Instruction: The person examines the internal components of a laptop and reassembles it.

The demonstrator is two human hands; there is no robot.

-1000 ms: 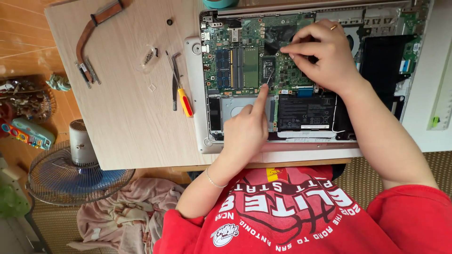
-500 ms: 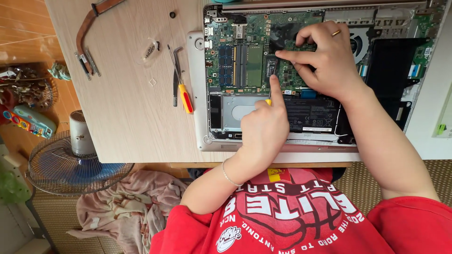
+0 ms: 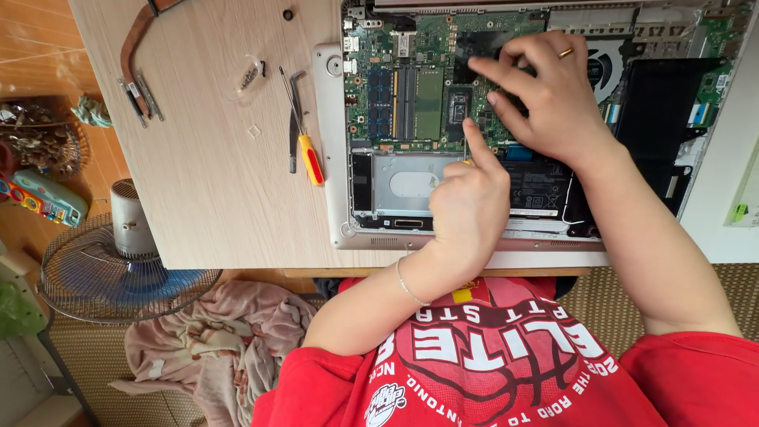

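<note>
Left hand [image 3: 468,207] is pointing its extended forefinger up at the dark processor chip [image 3: 458,108] just beyond; right hand [image 3: 553,99], half-curled and empty, is resting on the motherboard [image 3: 395,47].

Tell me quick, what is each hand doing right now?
Left hand: curled, index finger pointing at the laptop board; a bit of yellow shows by it, unclear what.
Right hand: fingers spread on the board, holding nothing visible.

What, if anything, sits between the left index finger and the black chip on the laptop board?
Nothing visible. The left hand points its index fingertip right at the lower edge of the black chip on the green board. The right hand rests to the chip's right, not across it. Whether the fingertip touches cannot be told.
</note>
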